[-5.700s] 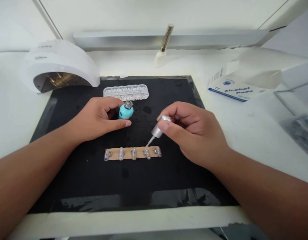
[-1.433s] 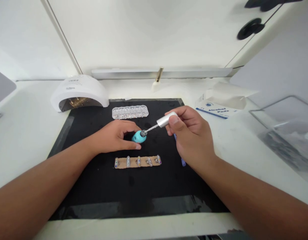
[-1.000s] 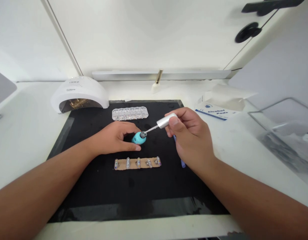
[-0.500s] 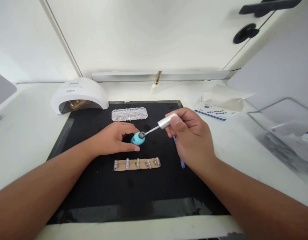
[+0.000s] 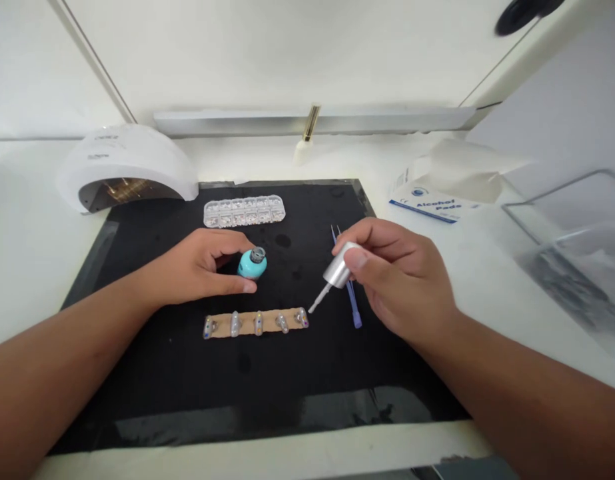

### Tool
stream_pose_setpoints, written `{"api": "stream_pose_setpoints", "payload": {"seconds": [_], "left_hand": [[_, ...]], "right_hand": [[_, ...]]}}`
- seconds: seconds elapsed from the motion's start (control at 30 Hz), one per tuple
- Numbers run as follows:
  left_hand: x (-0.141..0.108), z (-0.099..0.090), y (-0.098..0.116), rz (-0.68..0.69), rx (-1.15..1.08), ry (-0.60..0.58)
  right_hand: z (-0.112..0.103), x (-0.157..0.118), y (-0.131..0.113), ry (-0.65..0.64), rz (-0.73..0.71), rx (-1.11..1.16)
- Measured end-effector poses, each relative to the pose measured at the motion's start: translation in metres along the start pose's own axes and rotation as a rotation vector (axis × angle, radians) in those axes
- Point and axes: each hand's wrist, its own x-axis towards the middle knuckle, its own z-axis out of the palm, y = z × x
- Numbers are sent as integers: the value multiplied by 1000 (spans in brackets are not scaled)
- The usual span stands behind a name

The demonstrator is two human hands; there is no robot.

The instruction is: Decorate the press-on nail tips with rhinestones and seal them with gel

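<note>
My left hand (image 5: 202, 267) holds a turquoise bottle (image 5: 252, 265) with its dark neck uncapped, above the black mat (image 5: 267, 380). Between the thumb and fingers of my right hand (image 5: 392, 273) is a silver cap with a brush (image 5: 337, 268), its tip pointing down and left. That tip is close to the right end of a tan strip (image 5: 246, 325), which bears several decorated nail tips. Blue-purple tweezers (image 5: 354, 303) lie partly behind my right hand and the cap.
A clear tray of small gems (image 5: 244, 211) rests at the mat's back. Behind stand a white lamp (image 5: 132, 167) at left, a gold-capped bottle (image 5: 307, 137), and an alcohol pads box (image 5: 427, 200) at right. A wire-framed container (image 5: 562, 220) is far right.
The brush has left the bottle's mouth and come down beside the strip's right end. The bottle is more upright in my left hand. The whole view has shifted slightly.
</note>
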Motion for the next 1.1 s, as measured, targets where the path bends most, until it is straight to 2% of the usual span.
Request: {"api": "stream_pose_setpoints", "payload": {"seconds": [0.17,0.3,1.1], "left_hand": [[-1,-2,3,-32,5,-10],[-1,-4,6,-25,14,-19],[-1,-4,8,-18,16,-4]], "right_hand": [[1,-3,-4,-132,-6,-197],[4,-2,-7,-203,-18,-261],[4,3,-6,-110,-70,-373]]}}
